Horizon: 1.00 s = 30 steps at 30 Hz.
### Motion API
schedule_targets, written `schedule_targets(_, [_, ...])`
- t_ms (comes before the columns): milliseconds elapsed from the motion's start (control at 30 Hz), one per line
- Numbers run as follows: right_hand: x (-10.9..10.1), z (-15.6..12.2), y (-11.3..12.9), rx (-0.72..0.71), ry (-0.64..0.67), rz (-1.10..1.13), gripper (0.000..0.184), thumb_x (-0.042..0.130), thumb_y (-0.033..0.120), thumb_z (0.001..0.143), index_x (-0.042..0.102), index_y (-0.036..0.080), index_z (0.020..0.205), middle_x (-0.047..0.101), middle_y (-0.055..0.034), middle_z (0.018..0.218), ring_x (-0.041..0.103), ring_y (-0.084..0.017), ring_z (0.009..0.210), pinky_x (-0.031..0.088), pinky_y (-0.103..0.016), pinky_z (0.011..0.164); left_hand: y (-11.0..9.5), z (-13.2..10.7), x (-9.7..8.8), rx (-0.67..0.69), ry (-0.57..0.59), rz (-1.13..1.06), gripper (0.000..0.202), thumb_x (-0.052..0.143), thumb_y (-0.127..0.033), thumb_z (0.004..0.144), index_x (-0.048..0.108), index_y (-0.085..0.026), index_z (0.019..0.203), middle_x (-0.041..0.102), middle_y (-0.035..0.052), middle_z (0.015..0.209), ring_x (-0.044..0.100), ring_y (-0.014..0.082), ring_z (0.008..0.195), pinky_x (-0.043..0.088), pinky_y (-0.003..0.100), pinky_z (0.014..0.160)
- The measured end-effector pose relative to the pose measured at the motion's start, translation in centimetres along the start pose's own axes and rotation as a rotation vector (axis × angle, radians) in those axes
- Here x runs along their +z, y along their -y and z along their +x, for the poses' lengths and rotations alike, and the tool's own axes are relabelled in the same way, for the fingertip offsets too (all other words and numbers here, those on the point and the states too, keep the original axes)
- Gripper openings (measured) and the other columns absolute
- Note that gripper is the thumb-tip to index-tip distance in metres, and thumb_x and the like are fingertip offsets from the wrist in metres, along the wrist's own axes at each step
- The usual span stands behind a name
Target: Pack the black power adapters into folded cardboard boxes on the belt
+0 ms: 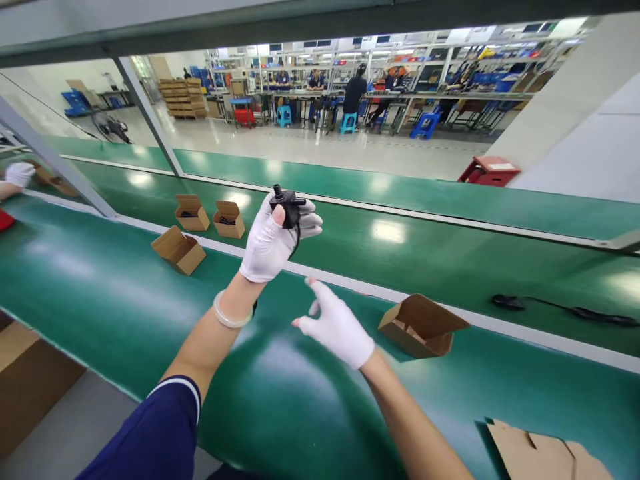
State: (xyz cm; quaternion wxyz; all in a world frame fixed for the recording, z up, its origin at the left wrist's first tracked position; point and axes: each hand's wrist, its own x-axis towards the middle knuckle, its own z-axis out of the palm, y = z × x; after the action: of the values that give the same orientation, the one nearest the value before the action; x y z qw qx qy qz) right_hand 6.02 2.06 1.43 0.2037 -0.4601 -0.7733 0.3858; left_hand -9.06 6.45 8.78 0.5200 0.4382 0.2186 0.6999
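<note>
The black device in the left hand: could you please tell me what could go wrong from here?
The device might slip, as only the left hand holds it, with several fingers extended. Its cable hangs below it and could catch on something. The right hand is near the open box, so the arm might bump it.

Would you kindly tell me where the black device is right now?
In the head view, the black device is held in the gloved left hand, slightly left of the picture's middle and higher up than the right hand.
</note>
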Motion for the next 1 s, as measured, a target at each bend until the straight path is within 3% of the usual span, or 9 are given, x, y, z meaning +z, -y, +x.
schedule_targets(67, [2.2, -0.3, 1.4, -0.036, 0.142, 0.152, 0.075, 0.070, 0.032, 0.066, 0.040, 0.015, 0.132, 0.054, 0.0038, 0.067, 0.051, -0.015, 0.060, 0.042, -0.028, 0.063, -0.3, -1.6, 1.5, 0.005, -0.014, -0.030, 0.034, 0.058, -0.047, 0.081, 0.049, -0.020, 0.100, 0.063, 0.0022, 0.095, 0.066, 0.0183, 0.087, 0.053, 0.037, 0.081])
schedule_targets(167, [4.3, -1.6, 2.6, -0.081, 0.257, 0.286, 0.048, 0.066, 0.028, 0.069, 0.054, 0.019, 0.115, 0.054, 0.0050, 0.065, 0.048, -0.013, 0.058, 0.040, -0.026, 0.058, -0.6, -3.5, 2.4, 0.006, -0.081, -0.018, 0.032, 0.055, -0.046, 0.083, 0.050, -0.020, 0.100, 0.063, 0.0026, 0.095, 0.066, 0.0180, 0.087, 0.055, 0.035, 0.077])
schedule_targets(300, [4.4, -3.4, 1.5, -0.160, 0.112, 0.245, 0.010, 0.054, 0.016, 0.073, 0.059, 0.021, 0.079, 0.058, -0.0010, 0.084, 0.054, -0.015, 0.074, 0.043, -0.028, 0.068, -0.9, -5.2, 2.3, 0.000, -0.136, -0.013, 0.031, 0.052, -0.048, 0.085, 0.051, -0.021, 0.101, 0.063, 0.0032, 0.097, 0.065, 0.0188, 0.092, 0.055, 0.035, 0.078])
schedule_targets(400, [3.5, -4.5, -0.7, -0.150, 0.011, 0.147, 0.012, 0.050, 0.012, 0.071, 0.050, 0.020, 0.062, 0.056, -0.0058, 0.100, 0.054, -0.020, 0.097, 0.044, -0.030, 0.076, -1.2, -6.0, 2.1, -0.022, -0.140, -0.039, 0.030, 0.050, -0.047, 0.086, 0.054, -0.020, 0.100, 0.063, 0.0034, 0.097, 0.065, 0.0187, 0.094, 0.055, 0.034, 0.078])
schedule_targets(467, [3.0, -5.2, -2.1, -0.083, -0.028, 0.123, 0.013, 0.049, 0.013, 0.071, 0.047, 0.021, 0.061, 0.055, -0.0065, 0.100, 0.053, -0.022, 0.100, 0.044, -0.031, 0.074, -1.3, -6.3, 2.0, -0.047, -0.136, -0.056, 0.030, 0.049, -0.047, 0.087, 0.055, -0.020, 0.099, 0.064, 0.0036, 0.096, 0.065, 0.0188, 0.093, 0.056, 0.033, 0.076])
schedule_targets(600, [1.6, -6.5, -3.1, 0.057, -0.154, 0.365, 0.004, 0.049, 0.023, 0.075, 0.052, 0.022, 0.077, 0.054, -0.0022, 0.077, 0.053, -0.017, 0.069, 0.043, -0.030, 0.061, -0.6, -7.0, 1.7, -0.079, -0.120, -0.061, 0.030, 0.054, -0.045, 0.085, 0.054, -0.019, 0.099, 0.064, 0.0046, 0.096, 0.066, 0.0190, 0.090, 0.056, 0.032, 0.072])
schedule_targets(700, [-0.3, -7.3, -1.9, 0.085, -0.267, 0.702, 0.046, 0.055, 0.031, 0.075, 0.043, 0.022, 0.119, 0.055, -0.0010, 0.079, 0.049, -0.015, 0.065, 0.040, -0.027, 0.055, 1.0, -8.2, 1.5, -0.119, -0.149, -0.002, 0.031, 0.057, -0.043, 0.083, 0.053, -0.017, 0.099, 0.064, 0.0071, 0.099, 0.065, 0.0213, 0.094, 0.056, 0.033, 0.074])
schedule_targets(767, [-1.7, -7.4, -0.7, 0.092, -0.301, 0.815, 0.060, 0.059, 0.034, 0.073, 0.038, 0.022, 0.127, 0.054, -0.0005, 0.080, 0.046, -0.014, 0.061, 0.039, -0.026, 0.052, 2.5, -9.5, 1.6, -0.188, -0.140, 0.060, 0.033, 0.057, -0.044, 0.083, 0.051, -0.017, 0.101, 0.064, 0.0091, 0.103, 0.064, 0.0235, 0.098, 0.055, 0.036, 0.079])
schedule_targets(1000, [-2.4, -6.1, 0.5, 0.096, -0.299, 0.707, 0.026, 0.062, 0.037, 0.068, 0.055, 0.021, 0.086, 0.052, 0.0013, 0.067, 0.043, -0.011, 0.051, 0.040, -0.026, 0.048, 6.4, -13.6, 3.0, -0.294, -0.121, 0.476, 0.048, 0.057, -0.054, 0.078, 0.048, -0.018, 0.108, 0.060, 0.0119, 0.114, 0.057, 0.0249, 0.109, 0.042, 0.040, 0.101])
